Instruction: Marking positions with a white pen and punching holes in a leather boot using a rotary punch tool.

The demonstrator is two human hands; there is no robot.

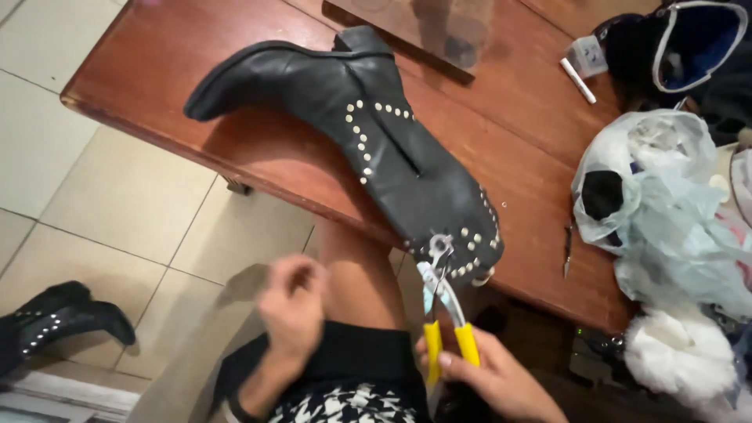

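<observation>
A black studded boot (368,133) lies on its side on a reddish wooden table (164,70), its shaft end hanging over the near edge. My right hand (493,380) grips yellow-handled pliers (442,301), whose jaws clamp a metal stud at the boot's cuff. My left hand (294,309) hovers blurred over my lap, fingers curled; whether it holds something small I cannot tell.
A second studded boot (55,321) stands on the tiled floor at lower left. Plastic bags (658,204) pile at the table's right, with a dark bag (689,47) behind, a white pen (577,80) and a small metal tool (567,249).
</observation>
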